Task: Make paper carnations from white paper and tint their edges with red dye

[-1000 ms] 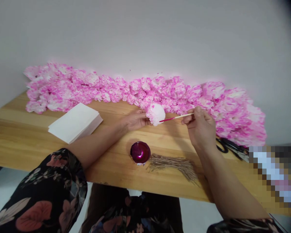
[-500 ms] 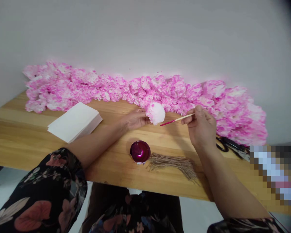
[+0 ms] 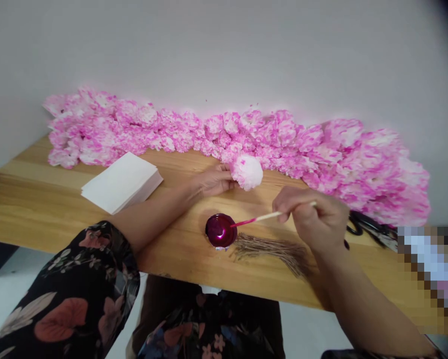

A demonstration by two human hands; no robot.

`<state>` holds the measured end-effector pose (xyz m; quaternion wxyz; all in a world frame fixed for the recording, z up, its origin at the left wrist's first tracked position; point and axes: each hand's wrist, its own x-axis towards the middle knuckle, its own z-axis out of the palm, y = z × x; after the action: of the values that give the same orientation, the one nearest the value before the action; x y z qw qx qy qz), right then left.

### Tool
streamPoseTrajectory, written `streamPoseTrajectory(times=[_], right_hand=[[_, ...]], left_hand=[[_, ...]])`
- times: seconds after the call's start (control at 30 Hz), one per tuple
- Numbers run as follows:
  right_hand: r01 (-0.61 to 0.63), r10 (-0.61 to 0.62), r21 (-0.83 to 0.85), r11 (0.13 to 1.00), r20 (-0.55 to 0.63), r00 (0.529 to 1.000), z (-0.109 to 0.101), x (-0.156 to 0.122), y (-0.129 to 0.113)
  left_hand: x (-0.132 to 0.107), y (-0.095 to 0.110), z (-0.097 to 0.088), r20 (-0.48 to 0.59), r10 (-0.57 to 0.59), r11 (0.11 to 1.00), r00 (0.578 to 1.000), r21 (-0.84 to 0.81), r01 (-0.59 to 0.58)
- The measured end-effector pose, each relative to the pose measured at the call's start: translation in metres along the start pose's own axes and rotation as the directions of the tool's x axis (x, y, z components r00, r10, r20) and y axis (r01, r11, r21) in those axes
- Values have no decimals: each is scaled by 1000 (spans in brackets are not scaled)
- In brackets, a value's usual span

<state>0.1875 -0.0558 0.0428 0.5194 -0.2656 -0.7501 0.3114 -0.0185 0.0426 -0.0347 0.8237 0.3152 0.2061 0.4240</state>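
Observation:
My left hand [image 3: 217, 180] holds a round white paper flower [image 3: 249, 172] tinged pink on its left side, just above the table. Between the fingers of my right hand [image 3: 314, 212] is a thin wooden stick [image 3: 268, 216] whose far half is stained magenta. Its tip reaches the right edge of a small round bowl of dark magenta liquid [image 3: 220, 230]; whether it dips into the liquid I cannot tell. Right beside the bowl lies a bundle of thin brown twisted stems [image 3: 272, 251].
A long bank of pink-and-white paper flowers [image 3: 164, 129] lines the wall behind. A stack of white paper [image 3: 122, 180] lies left of my forearm. Black-handled scissors [image 3: 371, 227] rest at the right, near a blurred-out patch. The wooden table's [image 3: 164, 259] front edge is close to me.
My right hand has come down and nearer, bringing the stick's magenta tip from beside the flower to the bowl. My left hand still holds the flower. The view has shifted slightly.

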Motion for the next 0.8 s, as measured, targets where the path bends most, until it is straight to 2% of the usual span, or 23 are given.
streamPoseTrajectory(times=[0.03,0.1,0.2,0.27,0.33,0.57,0.8], right_hand=[[76,-72,-27,997,127,989,4,-1,-8],[228,-185,-95,969,329,926,12,-1,-18],[428,-300,-203,881,458,837,22,-1,-20],[499,-338,-251,830,485,806,26,-2,-15],[518,-342,-271,811,499,796,28,-3,-11],[488,-326,-269,831,476,817,30,-4,-7],[533,-337,-314,786,505,795,34,-8,-7]], left_hand=[[0,0,0,8,0,1000,1000,2,0],[-1,0,-1,26,-3,1000,1000,18,2],[0,-1,-3,38,-6,999,999,50,4],[0,-1,-3,38,-6,998,999,55,4],[-1,-1,-3,39,-9,999,999,52,7],[1,-3,-3,-13,51,997,999,58,-50],[-2,-2,2,-128,139,987,982,98,-127]])
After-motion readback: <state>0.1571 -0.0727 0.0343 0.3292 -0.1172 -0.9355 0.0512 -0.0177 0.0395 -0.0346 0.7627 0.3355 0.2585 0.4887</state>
